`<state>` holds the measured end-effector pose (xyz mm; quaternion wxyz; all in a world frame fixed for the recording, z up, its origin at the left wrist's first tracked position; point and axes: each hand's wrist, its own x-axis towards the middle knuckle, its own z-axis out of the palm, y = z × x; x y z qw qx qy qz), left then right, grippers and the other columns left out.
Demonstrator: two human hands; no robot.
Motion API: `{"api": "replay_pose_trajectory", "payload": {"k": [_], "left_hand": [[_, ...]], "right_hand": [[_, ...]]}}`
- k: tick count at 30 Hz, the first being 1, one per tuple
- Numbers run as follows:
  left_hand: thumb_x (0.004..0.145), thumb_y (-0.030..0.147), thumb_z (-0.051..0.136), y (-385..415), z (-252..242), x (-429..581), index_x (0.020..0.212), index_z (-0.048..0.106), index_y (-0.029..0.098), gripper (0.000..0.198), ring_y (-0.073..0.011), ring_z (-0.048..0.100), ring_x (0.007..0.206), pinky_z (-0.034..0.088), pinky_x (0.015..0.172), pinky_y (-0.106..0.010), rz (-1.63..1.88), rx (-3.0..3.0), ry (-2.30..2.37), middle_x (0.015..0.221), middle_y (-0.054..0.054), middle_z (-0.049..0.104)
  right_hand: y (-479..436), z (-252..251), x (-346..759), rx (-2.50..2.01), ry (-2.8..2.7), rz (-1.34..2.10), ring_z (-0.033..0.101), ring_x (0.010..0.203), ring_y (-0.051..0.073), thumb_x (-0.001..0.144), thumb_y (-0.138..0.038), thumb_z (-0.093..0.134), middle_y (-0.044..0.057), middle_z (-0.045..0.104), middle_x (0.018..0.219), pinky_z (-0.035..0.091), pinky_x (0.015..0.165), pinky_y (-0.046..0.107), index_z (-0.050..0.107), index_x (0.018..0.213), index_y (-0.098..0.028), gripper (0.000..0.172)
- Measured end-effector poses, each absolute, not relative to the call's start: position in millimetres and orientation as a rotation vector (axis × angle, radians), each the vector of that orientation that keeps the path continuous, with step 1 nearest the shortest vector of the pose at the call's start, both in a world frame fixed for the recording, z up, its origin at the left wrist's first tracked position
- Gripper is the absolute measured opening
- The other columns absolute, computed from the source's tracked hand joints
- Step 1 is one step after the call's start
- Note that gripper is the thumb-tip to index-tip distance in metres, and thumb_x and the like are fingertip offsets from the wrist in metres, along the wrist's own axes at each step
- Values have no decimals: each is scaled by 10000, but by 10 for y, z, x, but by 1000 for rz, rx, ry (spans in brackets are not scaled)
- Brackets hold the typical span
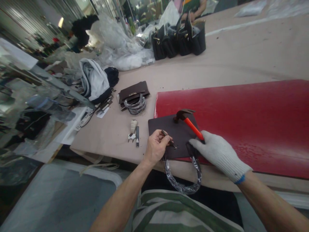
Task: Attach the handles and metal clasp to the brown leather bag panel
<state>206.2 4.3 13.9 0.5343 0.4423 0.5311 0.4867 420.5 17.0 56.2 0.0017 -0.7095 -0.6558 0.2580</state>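
The left hand [156,146] pinches a metal tool [173,144], the right hand [218,153] (gloved) grips a hammer [193,128], and an off-centre blow could skid the tool, scarring the panel [181,135].

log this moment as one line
left hand: bare, holding slim metal tool at brown panel | right hand: gloved, gripping claw hammer | panel: mostly on red mat | plastic-wrapped handle: looping past table edge

The bare left hand [156,147] covers the middle of a slim dark metal tool [172,144], while the white-gloved right hand [218,151] hides the lower end of the orange-handled claw hammer [191,126]. The right edge cuts off the glossy red sheet [241,119]; a co-worker's arm [201,9], at the top, is cropped and blurred.
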Motion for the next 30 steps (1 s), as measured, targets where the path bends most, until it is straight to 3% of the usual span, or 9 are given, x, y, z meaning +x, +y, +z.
{"api": "replay_pose_trajectory", "payload": {"k": [13, 19, 24, 30], "left_hand": [[932, 225, 612, -66, 44, 2083, 931, 618, 197, 28, -159, 752, 793, 605, 766, -260, 1157, 1484, 1317, 849, -39, 759], [994, 214, 539, -154, -83, 2071, 1025, 637, 207, 102, -187, 758, 855, 607, 797, -282, 1170, 2083, 1239, 932, -73, 761], [983, 190, 539, -127, -94, 2102, 1017, 641, 205, 109, -192, 762, 809, 606, 754, -277, 1148, 2135, 1252, 908, -71, 765], [969, 180, 548, -99, -123, 2119, 966, 643, 194, 96, -188, 752, 790, 590, 744, -265, 1202, 2119, 1224, 879, -65, 760]], "right_hand": [[167, 511, 4233, -2224, -2065, 779, 578, 647, 212, 953, -548, 503, 65, 645, 759, 284, 563, 304, 590, 913, -215, 347], [166, 453, 4299, -2073, -2004, 848, 549, 632, 191, 995, -485, 426, 17, 565, 688, 293, 578, 304, 485, 810, -238, 314], [-15, 820, 4402, -1796, -1926, 915, 543, 587, 177, 1008, -483, 380, -7, 548, 634, 364, 559, 300, 436, 732, -256, 362], [-436, 1228, 4580, -1608, -2115, 509, 588, 449, 204, 1025, -585, 343, 10, 608, 546, 369, 460, 313, 544, 770, -268, 453]]}}
